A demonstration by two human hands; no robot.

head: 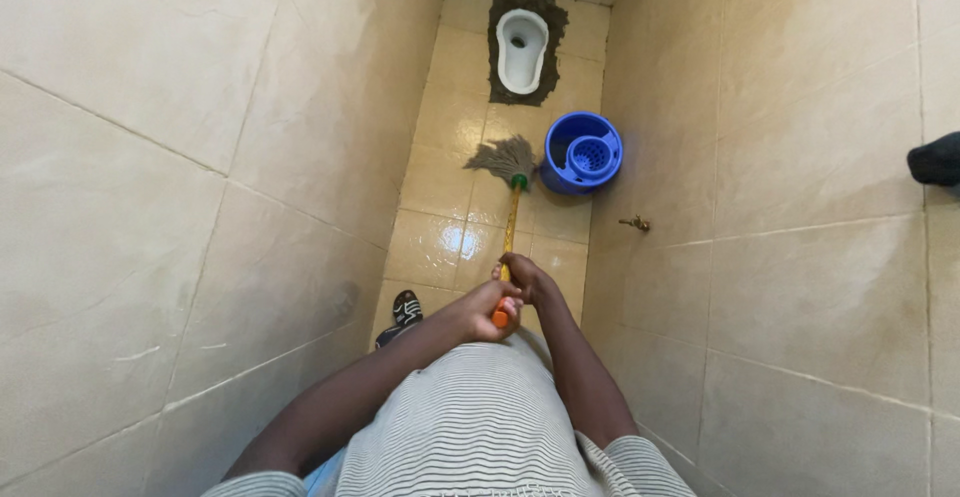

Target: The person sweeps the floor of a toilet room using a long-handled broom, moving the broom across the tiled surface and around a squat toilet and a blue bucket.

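A mop with a yellow handle (511,222), a green collar and a grey string head (503,157) rests on the wet tiled floor. My left hand (487,310) grips the handle's orange top end. My right hand (522,275) grips the handle just below it. The mop head lies beside a blue bucket (582,152) with a wringer insert.
A white squat toilet (522,49) sits in the floor at the far end. Tiled walls close in on both sides. A small brass tap (634,223) sticks out of the right wall. My sandalled foot (405,309) stands near the left wall.
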